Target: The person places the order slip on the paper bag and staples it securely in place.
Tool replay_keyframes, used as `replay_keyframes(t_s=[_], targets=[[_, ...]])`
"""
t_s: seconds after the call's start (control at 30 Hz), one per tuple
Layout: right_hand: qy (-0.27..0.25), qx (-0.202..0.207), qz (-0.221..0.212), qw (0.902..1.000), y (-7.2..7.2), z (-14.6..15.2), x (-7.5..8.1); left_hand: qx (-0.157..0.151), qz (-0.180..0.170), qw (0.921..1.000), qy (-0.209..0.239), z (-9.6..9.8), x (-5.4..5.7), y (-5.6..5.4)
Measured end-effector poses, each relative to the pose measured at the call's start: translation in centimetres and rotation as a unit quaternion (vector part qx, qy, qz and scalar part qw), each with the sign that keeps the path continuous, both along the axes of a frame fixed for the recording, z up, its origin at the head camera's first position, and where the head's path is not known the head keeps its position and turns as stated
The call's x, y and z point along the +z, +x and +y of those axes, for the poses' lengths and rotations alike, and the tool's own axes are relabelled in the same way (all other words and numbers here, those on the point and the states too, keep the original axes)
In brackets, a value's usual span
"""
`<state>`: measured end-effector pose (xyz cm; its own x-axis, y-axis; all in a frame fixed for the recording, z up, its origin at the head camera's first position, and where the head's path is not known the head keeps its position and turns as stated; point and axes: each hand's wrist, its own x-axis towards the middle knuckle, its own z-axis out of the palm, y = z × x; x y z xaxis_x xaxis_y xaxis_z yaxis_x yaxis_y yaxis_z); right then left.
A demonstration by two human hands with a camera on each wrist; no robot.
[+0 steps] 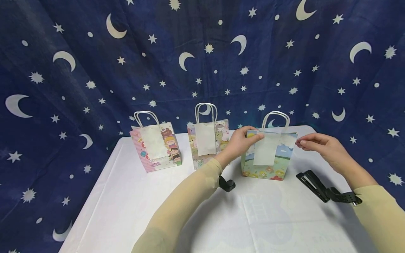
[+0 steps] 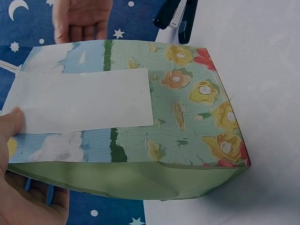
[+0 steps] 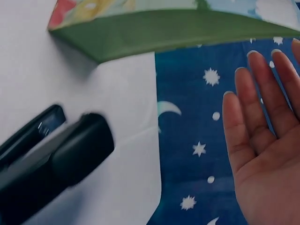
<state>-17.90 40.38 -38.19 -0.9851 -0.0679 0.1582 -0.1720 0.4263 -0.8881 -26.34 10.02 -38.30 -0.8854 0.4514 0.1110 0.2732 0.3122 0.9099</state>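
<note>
A paper gift bag [image 1: 286, 161] with a meadow-and-sky print stands upright at the right of the table. Down its front hangs a blank white paper strip [image 2: 84, 101] from the top edge. My left hand [image 1: 238, 142] pinches the bag's top left edge, the thumb in front at the strip and the fingers behind. Just off the top right corner is my right hand [image 1: 329, 153], fingers nearly straight in the right wrist view and holding nothing. A black stapler [image 1: 311, 184] lies on the white cloth below the right hand.
Two more patterned paper bags, a pink one [image 1: 142, 146] at the left and an animal-print one [image 1: 223, 135] in the middle, stand upright with white strips in front. A dark blue curtain [image 1: 202, 77] with moons and stars hangs behind the white-covered table [image 1: 126, 211].
</note>
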Motion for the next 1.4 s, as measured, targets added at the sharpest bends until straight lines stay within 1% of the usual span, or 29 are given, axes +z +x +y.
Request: replay_keyframes(t_s=[0.07,0.17,0.27,0.4,0.53,0.6,0.67,0.8,0.9,1.07,1.4], targets=[[0.017,0.000,-0.008,0.9998,0.4,0.6,-0.2,0.002,-0.002,1.0000,-0.001,0.0,0.0,0.0],[0.066,-0.008,-0.041,0.9970,0.9,1.7,-0.6,0.002,-0.002,1.0000,-0.001,-0.1,-0.1,-0.1],[0.130,-0.011,-0.089,0.9874,1.3,2.8,-1.2,0.004,-0.002,1.0000,0.000,-0.1,0.0,0.0],[0.174,0.006,-0.138,0.9750,1.9,4.2,-2.5,0.005,-0.006,1.0000,0.002,-0.1,0.0,0.1],[0.171,0.024,-0.180,0.9685,2.6,5.3,-3.9,0.001,-0.006,0.9999,0.009,-0.1,0.0,0.2],[0.171,0.025,-0.202,0.9640,2.9,5.7,-4.6,-0.001,-0.004,0.9999,0.012,-0.1,-0.1,0.2],[0.173,0.030,-0.222,0.9591,3.2,6.0,-5.1,-0.003,-0.002,0.9999,0.013,-0.1,-0.1,0.2],[0.170,0.027,-0.248,0.9535,3.8,6.3,-5.5,-0.005,0.001,0.9999,0.013,0.0,-0.1,0.2],[0.160,0.024,-0.257,0.9527,4.2,6.4,-5.7,-0.005,-0.001,0.9999,0.011,0.0,-0.2,0.3],[0.152,0.023,-0.255,0.9547,4.6,6.4,-5.9,-0.005,0.001,0.9999,0.010,-0.1,-0.1,0.3],[0.135,0.016,-0.264,0.9551,4.8,5.9,-6.0,0.001,-0.010,0.9999,0.011,-0.1,0.0,0.4]])
